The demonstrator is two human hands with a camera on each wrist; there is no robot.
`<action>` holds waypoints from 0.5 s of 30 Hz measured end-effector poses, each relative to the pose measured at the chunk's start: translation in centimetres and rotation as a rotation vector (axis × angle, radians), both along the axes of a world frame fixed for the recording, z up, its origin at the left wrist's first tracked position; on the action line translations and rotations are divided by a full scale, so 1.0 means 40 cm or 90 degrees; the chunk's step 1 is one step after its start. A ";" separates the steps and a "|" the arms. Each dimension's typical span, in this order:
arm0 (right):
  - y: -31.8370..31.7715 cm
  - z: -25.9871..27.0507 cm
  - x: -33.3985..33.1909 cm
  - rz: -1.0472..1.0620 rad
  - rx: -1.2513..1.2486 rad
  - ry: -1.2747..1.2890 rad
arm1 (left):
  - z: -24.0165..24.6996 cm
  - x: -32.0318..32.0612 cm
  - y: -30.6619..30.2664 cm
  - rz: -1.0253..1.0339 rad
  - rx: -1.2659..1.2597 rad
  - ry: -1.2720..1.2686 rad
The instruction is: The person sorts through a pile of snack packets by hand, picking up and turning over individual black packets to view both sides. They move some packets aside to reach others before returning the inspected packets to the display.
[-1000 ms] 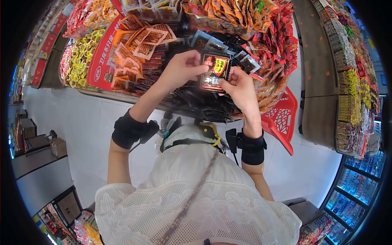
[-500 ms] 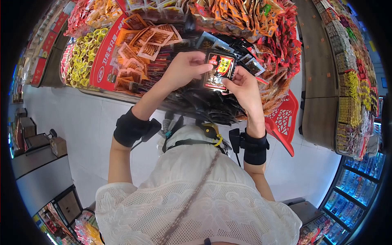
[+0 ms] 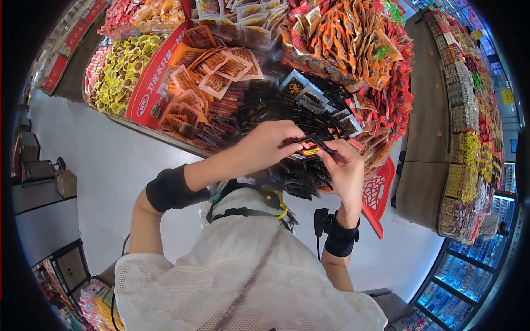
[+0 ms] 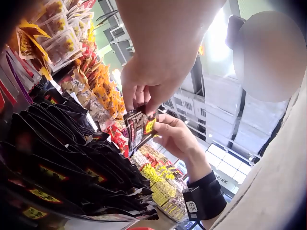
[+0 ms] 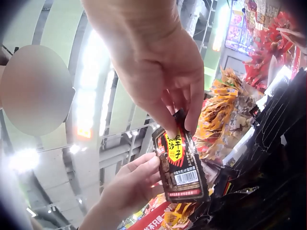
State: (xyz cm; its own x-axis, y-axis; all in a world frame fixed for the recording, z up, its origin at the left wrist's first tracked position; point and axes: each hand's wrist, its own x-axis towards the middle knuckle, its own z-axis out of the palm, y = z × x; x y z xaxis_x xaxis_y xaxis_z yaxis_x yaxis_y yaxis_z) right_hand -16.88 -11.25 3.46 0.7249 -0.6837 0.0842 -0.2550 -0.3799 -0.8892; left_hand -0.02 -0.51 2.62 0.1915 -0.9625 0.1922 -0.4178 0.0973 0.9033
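Packet (image 5: 181,165) barcode (image 5: 186,178) clearest from right wrist

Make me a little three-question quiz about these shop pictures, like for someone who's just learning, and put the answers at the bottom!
1. Counting: how many hands are pinching the small black packet?

2. True or false: a barcode is printed on it.

3. Fill in the blank: in the head view, the yellow packs lie just to the ____ of the red board.

Key
1. Two: the left hand and the right hand.
2. True; the right wrist view shows it near the packet's bottom.
3. Left.
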 end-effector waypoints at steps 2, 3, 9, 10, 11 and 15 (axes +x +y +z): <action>-0.014 -0.008 -0.004 -0.033 0.009 -0.016 | -0.001 0.030 -0.013 -0.006 -0.010 0.008; -0.023 -0.009 -0.006 -0.057 -0.004 -0.029 | -0.003 0.054 -0.023 0.021 -0.008 0.030; -0.102 0.010 0.004 -0.184 0.021 -0.101 | -0.100 0.231 -0.122 0.098 -0.037 -0.148; -0.114 0.022 0.016 -0.183 0.008 -0.106 | -0.110 0.237 -0.132 0.101 -0.031 -0.177; -0.122 0.035 0.034 -0.200 0.017 -0.084 | -0.130 0.239 -0.143 0.103 -0.024 -0.205; -0.157 0.044 0.089 -0.180 0.007 -0.087 | -0.218 0.239 -0.141 0.053 -0.026 -0.288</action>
State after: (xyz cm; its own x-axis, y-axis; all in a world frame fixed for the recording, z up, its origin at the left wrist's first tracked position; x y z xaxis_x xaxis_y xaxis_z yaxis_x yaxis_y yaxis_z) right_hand -13.33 -17.51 5.21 0.4882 -0.8580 0.1598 -0.2265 -0.3014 -0.9262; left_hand 9.53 -6.17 -6.09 0.1561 -0.9372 0.3118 -0.7769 0.0785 0.6247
